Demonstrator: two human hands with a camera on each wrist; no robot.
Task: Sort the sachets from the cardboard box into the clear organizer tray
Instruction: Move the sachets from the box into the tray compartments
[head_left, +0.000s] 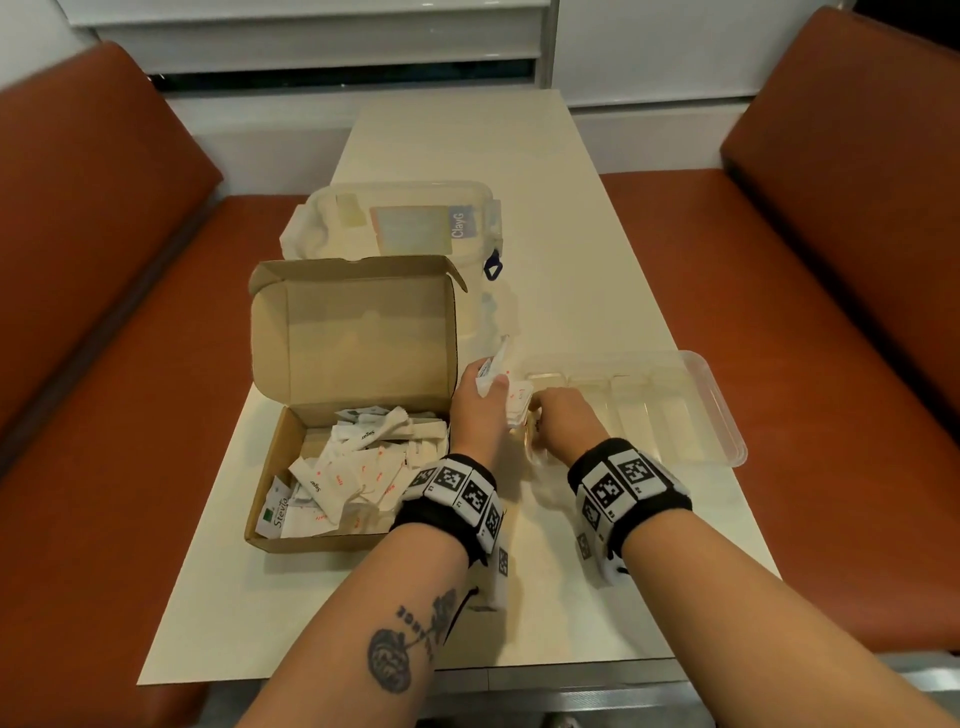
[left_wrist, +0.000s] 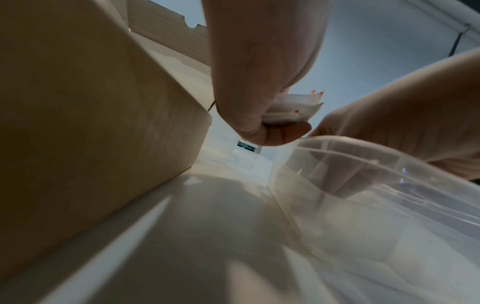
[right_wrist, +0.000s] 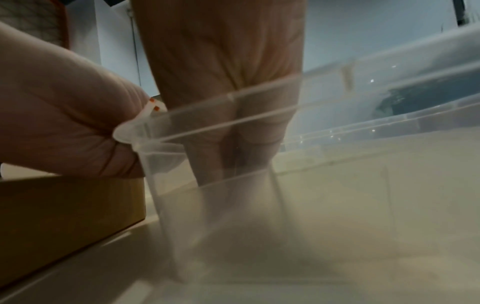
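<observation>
Just left of the clear organizer tray (head_left: 722, 410) on the bench (head_left: 582, 270), the left hand (head_left: 475, 410) pinches a bunch of sachets (head_left: 493, 371) in its grip. Beside it the right hand (head_left: 563, 421) reaches its fingers (right_wrist: 221, 164) down into the tray's nearest compartment; I cannot tell whether that grip holds anything. Left of both, the open cardboard box (head_left: 270, 452) holds the loose sachets.

Cream table (head_left: 571, 249), lidded clear plastic container (head_left: 400, 218) behind, orange-brown bench seats (head_left: 810, 291) either side

Head view steeply downward; both wrist views low, tabletop-level, sharing tray (left_wrist: 363, 156) corner.
</observation>
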